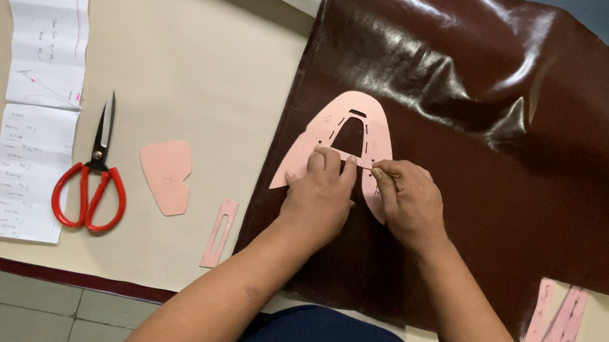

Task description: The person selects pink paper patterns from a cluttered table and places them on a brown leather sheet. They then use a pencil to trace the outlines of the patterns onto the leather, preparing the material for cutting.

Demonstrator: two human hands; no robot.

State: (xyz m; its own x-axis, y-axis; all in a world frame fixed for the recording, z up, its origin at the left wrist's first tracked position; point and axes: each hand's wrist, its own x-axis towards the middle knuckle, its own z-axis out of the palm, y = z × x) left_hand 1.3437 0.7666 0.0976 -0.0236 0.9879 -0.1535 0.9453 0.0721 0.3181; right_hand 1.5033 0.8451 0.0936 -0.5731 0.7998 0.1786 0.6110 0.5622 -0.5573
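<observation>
A glossy dark brown leather sheet point(529, 172) lies on the beige table. A pink horseshoe-shaped pattern piece point(345, 117) with slots rests flat on its left part. My left hand point(323, 194) presses down on the lower part of the pattern, fingers curled on it. My right hand point(411, 203) sits beside it and pinches a thin pen-like marking tool point(383, 172), its tip touching the pattern between the two hands.
Red-handled scissors point(92, 179) lie left of the leather. A folded white handwritten paper point(39, 107) is further left. Smaller pink pattern pieces rest on the table: a shield shape point(167, 175), a slotted strip point(220, 232), two strips point(558, 317) at right. The table's front edge is near my body.
</observation>
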